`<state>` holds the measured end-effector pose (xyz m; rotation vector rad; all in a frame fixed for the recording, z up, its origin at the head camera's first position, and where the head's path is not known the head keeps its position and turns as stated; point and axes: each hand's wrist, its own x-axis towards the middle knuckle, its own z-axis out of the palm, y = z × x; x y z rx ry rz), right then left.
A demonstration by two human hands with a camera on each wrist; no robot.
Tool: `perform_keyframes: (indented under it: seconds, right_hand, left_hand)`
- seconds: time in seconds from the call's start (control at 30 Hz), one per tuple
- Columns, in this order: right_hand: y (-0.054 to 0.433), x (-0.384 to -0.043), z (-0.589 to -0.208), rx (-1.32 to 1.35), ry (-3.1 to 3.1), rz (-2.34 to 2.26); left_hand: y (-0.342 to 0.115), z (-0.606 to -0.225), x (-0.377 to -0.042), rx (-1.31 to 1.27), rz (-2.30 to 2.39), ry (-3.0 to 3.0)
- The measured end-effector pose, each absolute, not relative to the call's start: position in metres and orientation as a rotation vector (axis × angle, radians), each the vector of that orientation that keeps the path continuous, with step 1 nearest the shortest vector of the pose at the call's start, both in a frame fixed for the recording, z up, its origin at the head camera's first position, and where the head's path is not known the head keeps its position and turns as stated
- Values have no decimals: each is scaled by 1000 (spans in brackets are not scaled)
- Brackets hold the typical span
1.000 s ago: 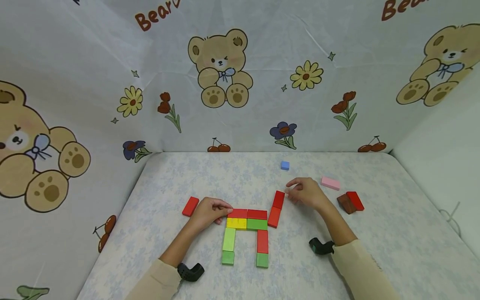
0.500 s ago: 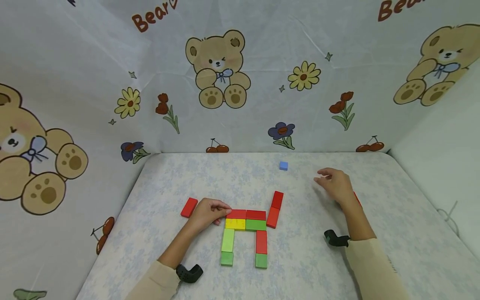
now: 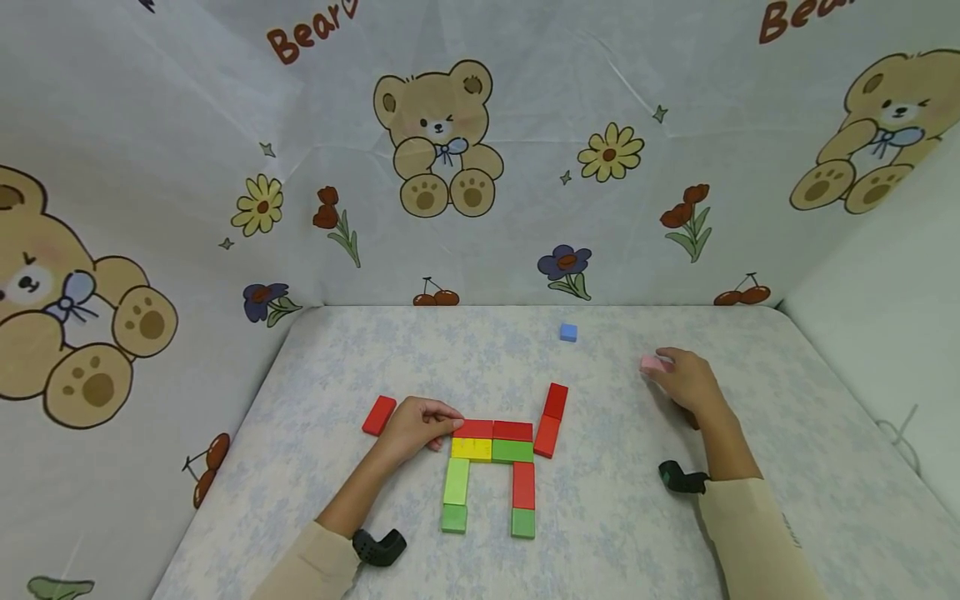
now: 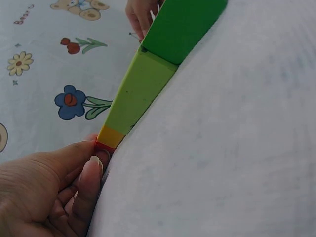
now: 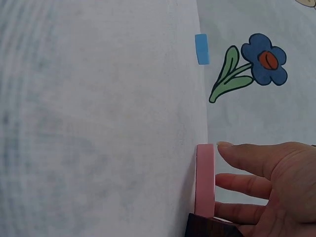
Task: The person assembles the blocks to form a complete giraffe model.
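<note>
Flat on the table, coloured blocks form a shape with two legs: a red row on top, then yellow and green, with light green and red legs ending in green blocks. My left hand holds the left end of the upper red block between thumb and fingertips. Over on the right, my right hand hovers at a pink block, fingers fairly straight and thumb near one end. A dark brown block lies against the pink one, mostly hidden in the head view.
Two red blocks slant up from the shape's right corner. Another red block lies left, beside my left hand. A small blue block sits near the back edge, before a bear-printed cloth.
My right hand has moved right, away from the two slanted red blocks, and has come down at the pink block. My left hand has stayed at the red block.
</note>
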<state>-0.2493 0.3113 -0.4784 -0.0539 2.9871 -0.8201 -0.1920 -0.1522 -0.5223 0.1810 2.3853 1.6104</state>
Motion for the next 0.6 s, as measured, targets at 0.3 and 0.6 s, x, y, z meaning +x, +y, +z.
perform_keyframes:
  seconds: [0.3, 0.6]
  right_hand:
    - [311, -247, -477, -1, 2986, -786]
    - [310, -247, -476, 14, 3023, -801]
  left_hand:
    - [-152, -521, -192, 185, 1632, 2365]
    - [-152, -521, -192, 193, 1638, 2355]
